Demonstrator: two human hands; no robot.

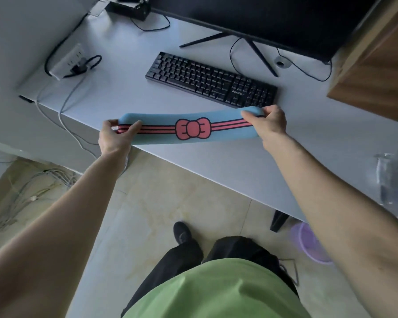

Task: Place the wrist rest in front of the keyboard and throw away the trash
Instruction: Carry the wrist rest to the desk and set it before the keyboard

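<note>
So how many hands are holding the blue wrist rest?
2. The left hand grips the left end of the wrist rest, and the right hand grips its right end, near the keyboard.

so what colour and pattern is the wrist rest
Light blue wrist rest with pink black-edged stripes and a pink bow at its middle; head view.

Keyboard (210, 81) on the desk (124, 72), lying before the monitor (262, 17). Wrist rest (189, 128) nearer than the keyboard, over the desk's front edge, held at its ends by left hand (114, 136) and right hand (270, 122). Power strip (68, 61) far left on the desk, by the wall. Wastebasket (308, 243) on the floor under the desk, to the right.
</note>
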